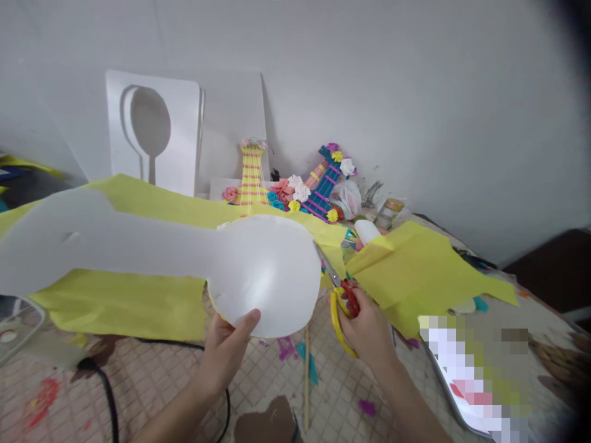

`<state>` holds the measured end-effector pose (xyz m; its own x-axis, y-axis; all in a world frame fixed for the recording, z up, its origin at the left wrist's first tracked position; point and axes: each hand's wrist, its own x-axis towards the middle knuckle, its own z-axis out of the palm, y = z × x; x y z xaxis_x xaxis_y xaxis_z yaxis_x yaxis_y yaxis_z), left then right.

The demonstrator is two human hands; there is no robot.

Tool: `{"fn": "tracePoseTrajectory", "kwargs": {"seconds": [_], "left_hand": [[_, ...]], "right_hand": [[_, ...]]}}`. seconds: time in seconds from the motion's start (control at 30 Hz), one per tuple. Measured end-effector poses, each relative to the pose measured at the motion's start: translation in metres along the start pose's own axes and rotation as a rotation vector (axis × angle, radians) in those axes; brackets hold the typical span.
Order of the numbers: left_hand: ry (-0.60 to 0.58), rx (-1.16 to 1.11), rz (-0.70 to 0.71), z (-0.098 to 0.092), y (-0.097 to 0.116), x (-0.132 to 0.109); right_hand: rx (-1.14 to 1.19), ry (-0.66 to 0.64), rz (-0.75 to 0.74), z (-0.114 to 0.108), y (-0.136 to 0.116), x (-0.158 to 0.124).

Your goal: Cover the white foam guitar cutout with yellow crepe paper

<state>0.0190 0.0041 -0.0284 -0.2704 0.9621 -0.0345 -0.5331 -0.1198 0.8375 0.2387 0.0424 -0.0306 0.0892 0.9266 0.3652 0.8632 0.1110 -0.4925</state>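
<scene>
A white dumbbell-shaped board lies over a large yellow sheet. My left hand pinches the lower edge of its round right end, thumb on top. My right hand holds scissors with yellow and red handles. Their blades point up and left, at the yellow paper along the board's right edge. Around the round end the yellow paper is cut close to the board. Another yellow piece spreads out to the right of the scissors.
Flower-decorated woven pieces and a white board with a spoon-shaped cutout lean at the wall. A jar, a wooden stick, a black cable, paper scraps and a partly blurred device are on the table.
</scene>
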Motion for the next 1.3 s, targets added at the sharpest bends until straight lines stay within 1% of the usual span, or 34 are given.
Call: {"fn": "tracePoseTrajectory", "kwargs": {"seconds": [0.13, 0.3, 0.57, 0.7, 0.87, 0.97, 1.13, 1.2, 1.3], "left_hand": [[-0.027, -0.028, -0.003, -0.002, -0.003, 0.001], [-0.015, -0.031, -0.018, -0.002, -0.004, 0.002], [-0.006, 0.004, -0.007, -0.002, -0.002, 0.002], [-0.017, -0.013, -0.025, -0.002, -0.002, 0.002], [0.021, -0.015, -0.039, -0.002, -0.001, 0.004], [0.035, -0.022, -0.054, 0.0, 0.002, 0.004], [0.06, -0.04, -0.099, 0.003, 0.006, 0.001], [0.064, -0.039, -0.103, 0.003, 0.007, 0.001], [0.069, -0.03, -0.105, 0.002, 0.008, 0.003]], "right_hand": [[-0.018, 0.026, -0.005, 0.001, 0.001, 0.001], [-0.051, 0.017, -0.004, 0.002, 0.0, 0.0], [-0.091, 0.06, -0.058, 0.005, 0.005, 0.0], [-0.061, 0.031, -0.053, 0.004, 0.004, 0.001], [-0.003, -0.017, -0.008, -0.002, 0.003, 0.002], [0.016, -0.025, 0.013, -0.004, 0.004, 0.003], [0.114, -0.054, 0.034, -0.006, 0.006, 0.004], [0.109, -0.051, 0.021, -0.007, 0.006, 0.004], [0.043, -0.014, -0.016, -0.01, 0.006, 0.005]]}}
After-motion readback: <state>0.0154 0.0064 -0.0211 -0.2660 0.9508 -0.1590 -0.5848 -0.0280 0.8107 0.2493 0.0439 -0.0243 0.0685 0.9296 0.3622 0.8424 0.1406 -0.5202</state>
